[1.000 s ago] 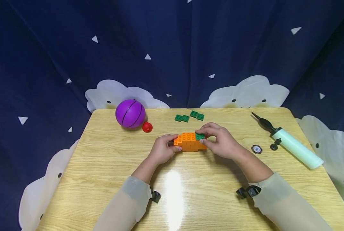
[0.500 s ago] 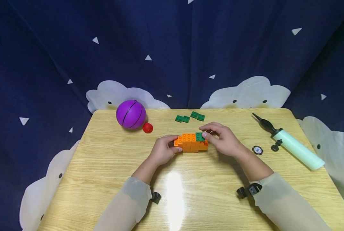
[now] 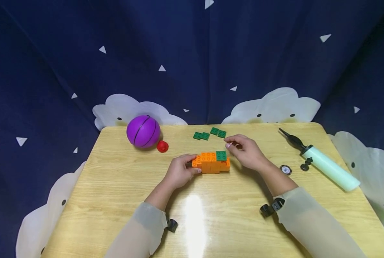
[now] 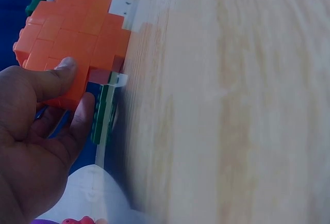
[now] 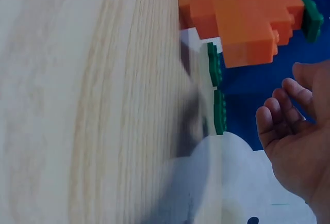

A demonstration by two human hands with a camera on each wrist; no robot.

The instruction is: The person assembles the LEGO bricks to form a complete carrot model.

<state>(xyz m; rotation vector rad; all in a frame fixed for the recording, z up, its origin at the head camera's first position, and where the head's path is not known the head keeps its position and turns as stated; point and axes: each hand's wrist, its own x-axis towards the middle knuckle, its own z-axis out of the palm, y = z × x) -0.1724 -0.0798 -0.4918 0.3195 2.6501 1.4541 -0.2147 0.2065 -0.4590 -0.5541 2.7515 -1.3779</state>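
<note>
Ball [image 3: 143, 131] left of brick build [image 3: 210, 163], loose bricks [image 3: 205, 136] behind, pump [image 3: 322, 161] right

Brightly lit over the table [image 3: 121, 179], dim in the far curtain [image 3: 179, 43]; streaked with white glare at the near middle; softly shadowed beneath both forearms [image 3: 277, 181]; stretched toward left and right edges in the head view; hazier and blurred in both wrist views

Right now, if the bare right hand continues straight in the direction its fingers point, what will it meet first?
Probably the flat green plastic studded bricks near the far edge of the wooden table, though the right hand looks raised above its surface, so it may pass over them.
</note>
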